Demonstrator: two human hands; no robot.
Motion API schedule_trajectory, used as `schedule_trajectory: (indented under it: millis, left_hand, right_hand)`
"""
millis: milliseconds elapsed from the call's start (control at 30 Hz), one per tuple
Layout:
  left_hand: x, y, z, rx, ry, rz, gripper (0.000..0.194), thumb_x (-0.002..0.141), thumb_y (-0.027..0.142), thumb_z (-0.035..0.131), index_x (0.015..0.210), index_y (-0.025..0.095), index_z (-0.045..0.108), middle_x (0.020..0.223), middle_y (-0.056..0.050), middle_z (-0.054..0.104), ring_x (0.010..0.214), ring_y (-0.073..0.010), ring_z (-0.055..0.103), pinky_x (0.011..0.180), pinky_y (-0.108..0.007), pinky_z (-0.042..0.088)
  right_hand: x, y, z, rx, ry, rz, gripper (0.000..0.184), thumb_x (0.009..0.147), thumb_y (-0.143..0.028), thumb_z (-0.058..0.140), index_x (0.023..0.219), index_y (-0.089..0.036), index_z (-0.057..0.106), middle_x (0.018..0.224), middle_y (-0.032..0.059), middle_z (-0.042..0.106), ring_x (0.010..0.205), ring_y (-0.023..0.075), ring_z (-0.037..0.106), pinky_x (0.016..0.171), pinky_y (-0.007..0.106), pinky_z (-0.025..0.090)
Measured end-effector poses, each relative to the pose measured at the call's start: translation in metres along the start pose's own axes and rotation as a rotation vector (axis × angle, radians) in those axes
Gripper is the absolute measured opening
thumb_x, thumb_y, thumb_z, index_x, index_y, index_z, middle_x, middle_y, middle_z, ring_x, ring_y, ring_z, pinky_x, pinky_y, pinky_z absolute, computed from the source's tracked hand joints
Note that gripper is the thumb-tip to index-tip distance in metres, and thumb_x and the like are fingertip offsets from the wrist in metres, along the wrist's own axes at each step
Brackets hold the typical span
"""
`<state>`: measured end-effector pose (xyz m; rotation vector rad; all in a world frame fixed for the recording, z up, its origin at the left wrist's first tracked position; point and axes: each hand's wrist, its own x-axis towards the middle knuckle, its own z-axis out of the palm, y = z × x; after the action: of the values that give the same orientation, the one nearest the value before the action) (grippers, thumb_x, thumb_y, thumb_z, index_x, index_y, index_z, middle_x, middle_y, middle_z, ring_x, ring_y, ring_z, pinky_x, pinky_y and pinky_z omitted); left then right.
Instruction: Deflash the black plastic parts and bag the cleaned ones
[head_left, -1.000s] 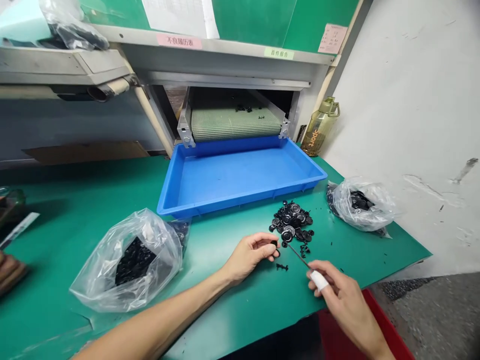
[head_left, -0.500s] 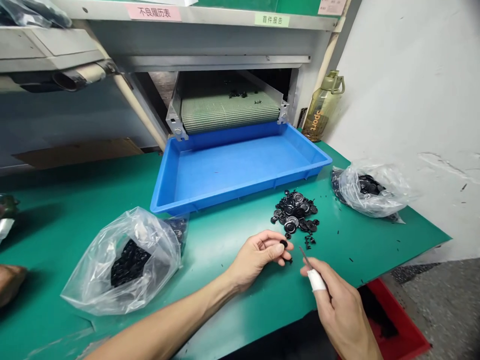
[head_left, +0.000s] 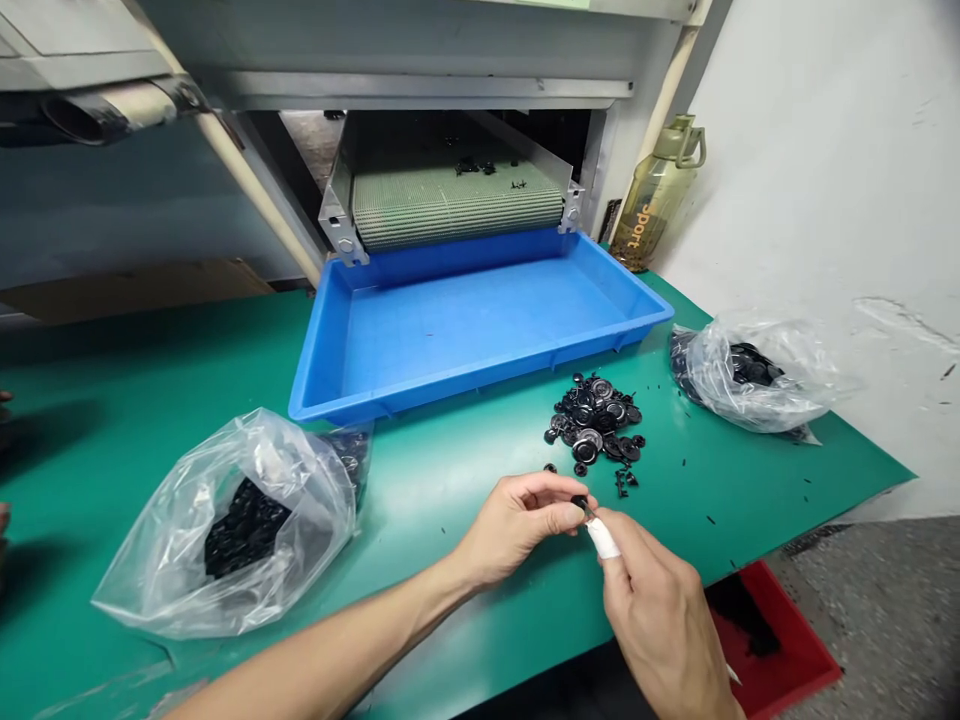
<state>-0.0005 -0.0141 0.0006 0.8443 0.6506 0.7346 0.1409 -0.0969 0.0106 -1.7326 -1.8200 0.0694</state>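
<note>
Between the thumb and fingers of my left hand (head_left: 517, 525) is a small round black plastic part (head_left: 579, 500). My right hand (head_left: 652, 590), its thumb wrapped in white tape, is closed on a slim knife (head_left: 589, 511); the thin blade meets the black part, while most of the handle is hidden in my palm. Just beyond both hands lies a loose pile of round black plastic parts (head_left: 596, 418), with small branched scraps (head_left: 624, 482) at its near side.
A blue tray (head_left: 480, 378) sits below a green conveyor belt (head_left: 457, 212) carrying a few black pieces. Clear bags of black parts stand left (head_left: 315, 510) and right (head_left: 802, 375). A red bin (head_left: 802, 640) is below the table edge. A bottle (head_left: 660, 195) stands by the wall.
My right hand has moved left and brought the knife against the round part in my left hand. The camera view has tipped down slightly. Another person's hand at the far left has shifted.
</note>
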Motion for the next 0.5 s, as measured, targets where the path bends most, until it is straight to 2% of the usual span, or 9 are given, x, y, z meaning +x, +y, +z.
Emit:
schedule_trajectory:
  millis: [133,267,500]
  left_hand:
    - [0.0,0.001,0.0,0.005,0.017,0.013,0.021,0.068,0.019,0.08,0.086,0.015,0.072,0.089,-0.006,0.073,0.076,-0.0131,0.064,0.072,-0.026,0.051]
    - [0.0,0.001,0.001,0.014,0.04,0.024,0.021,0.066,0.019,0.081,0.085,0.015,0.072,0.09,-0.006,0.073,0.082,-0.015,0.065,0.077,-0.028,0.051]
    - [-0.002,0.0,0.003,0.104,0.076,0.045,0.018,0.068,0.023,0.08,0.082,0.015,0.072,0.083,-0.005,0.072,0.075,-0.0139,0.063,0.071,-0.026,0.049]
  right_hand:
    - [-0.002,-0.005,0.003,-0.131,0.066,-0.071,0.031,0.097,-0.019,0.036,0.113,-0.015,0.062,0.08,0.0077,0.067,0.072,0.0181,0.063,0.065,0.027,0.045]
    - [-0.002,-0.01,0.004,-0.124,0.077,-0.044,0.033,0.098,-0.02,0.033,0.117,-0.017,0.059,0.083,0.0085,0.062,0.076,0.0192,0.06,0.067,0.029,0.043]
    - [-0.006,-0.013,0.012,-0.142,0.092,-0.017,0.029,0.095,-0.014,0.035,0.107,-0.014,0.061,0.072,0.0051,0.058,0.063,0.0162,0.055,0.059,0.027,0.039]
